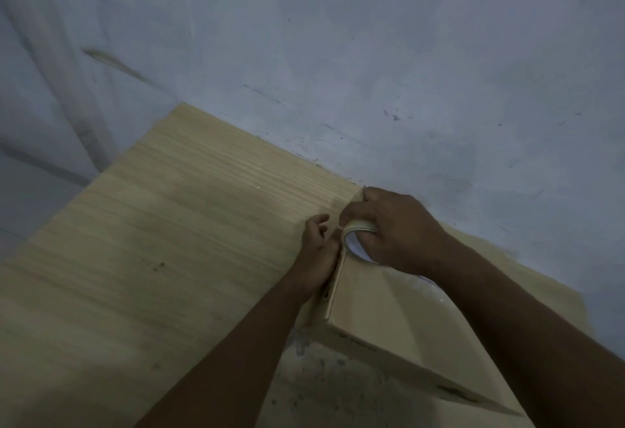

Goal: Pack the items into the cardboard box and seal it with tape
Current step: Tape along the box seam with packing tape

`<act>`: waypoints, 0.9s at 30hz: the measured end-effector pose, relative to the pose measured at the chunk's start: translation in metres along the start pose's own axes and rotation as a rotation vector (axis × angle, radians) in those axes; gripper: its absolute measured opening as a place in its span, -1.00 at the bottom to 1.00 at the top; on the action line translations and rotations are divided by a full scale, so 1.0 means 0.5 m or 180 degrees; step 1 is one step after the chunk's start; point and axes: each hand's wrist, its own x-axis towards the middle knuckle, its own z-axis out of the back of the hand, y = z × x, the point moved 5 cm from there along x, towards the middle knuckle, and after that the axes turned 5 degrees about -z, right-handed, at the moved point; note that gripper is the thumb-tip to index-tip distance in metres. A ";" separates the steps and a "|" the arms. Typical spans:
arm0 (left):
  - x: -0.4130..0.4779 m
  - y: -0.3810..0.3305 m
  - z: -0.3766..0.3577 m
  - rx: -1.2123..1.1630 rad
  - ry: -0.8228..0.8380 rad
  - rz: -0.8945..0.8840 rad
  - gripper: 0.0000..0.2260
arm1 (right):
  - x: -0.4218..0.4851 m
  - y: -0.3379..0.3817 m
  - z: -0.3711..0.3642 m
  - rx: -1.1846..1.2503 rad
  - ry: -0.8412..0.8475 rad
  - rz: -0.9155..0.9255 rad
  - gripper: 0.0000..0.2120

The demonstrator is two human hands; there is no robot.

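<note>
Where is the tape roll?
In the head view, right of centre: the right hand grips the tape roll at the far end of the cardboard box, beside the left hand.

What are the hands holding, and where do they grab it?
The right hand grips the tape around its rim, over the box. The left hand lies against the box's side; whether it pinches anything cannot be told.
</note>
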 end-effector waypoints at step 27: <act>-0.135 0.008 -0.001 -0.0523 0.0152 -0.0506 -0.61 | -0.018 -0.011 -0.004 0.0253 -0.0325 -0.0084 -0.52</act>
